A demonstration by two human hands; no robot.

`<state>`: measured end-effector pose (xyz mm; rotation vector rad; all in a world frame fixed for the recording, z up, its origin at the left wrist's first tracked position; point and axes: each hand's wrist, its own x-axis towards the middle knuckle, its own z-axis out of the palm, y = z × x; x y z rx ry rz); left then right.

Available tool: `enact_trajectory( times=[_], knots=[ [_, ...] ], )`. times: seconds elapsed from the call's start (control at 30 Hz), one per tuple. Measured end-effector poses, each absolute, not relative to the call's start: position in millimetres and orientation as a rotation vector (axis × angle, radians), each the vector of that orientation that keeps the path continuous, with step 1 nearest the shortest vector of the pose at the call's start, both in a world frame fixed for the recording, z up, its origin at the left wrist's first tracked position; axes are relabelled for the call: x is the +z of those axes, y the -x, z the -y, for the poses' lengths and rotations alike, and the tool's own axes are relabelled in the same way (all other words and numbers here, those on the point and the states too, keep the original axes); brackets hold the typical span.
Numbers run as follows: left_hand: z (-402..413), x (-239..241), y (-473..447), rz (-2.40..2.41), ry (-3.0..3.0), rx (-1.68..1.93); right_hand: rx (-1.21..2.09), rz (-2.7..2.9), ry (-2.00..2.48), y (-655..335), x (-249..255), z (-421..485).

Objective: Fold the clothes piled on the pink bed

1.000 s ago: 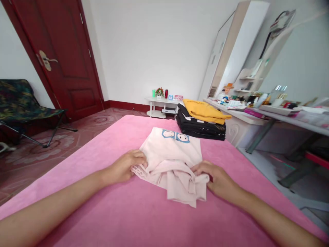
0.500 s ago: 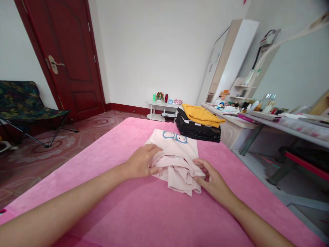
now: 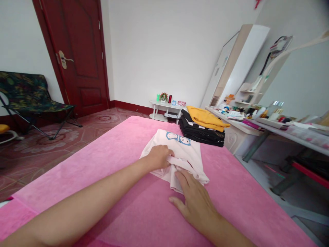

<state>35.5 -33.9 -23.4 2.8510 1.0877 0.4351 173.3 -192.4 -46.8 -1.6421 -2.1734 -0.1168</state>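
A pale pink shirt (image 3: 156, 140) with a blue and white cartoon print lies partly folded on the pink bed cover (image 3: 108, 151). My left hand (image 3: 159, 157) is closed on the shirt's near folded edge, pinching the fabric. My right hand (image 3: 193, 195) lies over the near right part of the shirt, thumb and fingers apart, its fingertips at the loose fabric. Part of the bunched cloth is hidden beneath both hands.
Behind the shirt, a stack of dark folded clothes (image 3: 200, 133) carries a yellow garment (image 3: 205, 118). A cluttered dressing table (image 3: 244, 127) stands to the right. A folding chair (image 3: 38, 99) and a red door (image 3: 77, 51) are at the left, a small white shelf (image 3: 156, 109) at the back.
My left hand has closed on the shirt's edge and moved slightly right. My right hand has let go of the right edge and shifted left and nearer. The view has turned slightly left.
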Motion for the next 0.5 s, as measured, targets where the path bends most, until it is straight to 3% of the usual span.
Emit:
enact_trajectory(
  times=[0.23,0.5],
  knots=[
    [18,-24,-26,-1.175,-2.519,0.479,-0.024,2.225,2.009,-160,-23,170],
    [47,-13,-26,-1.057,-2.858,0.24,-0.167,2.241,2.014,-149,-27,173]
  ],
)
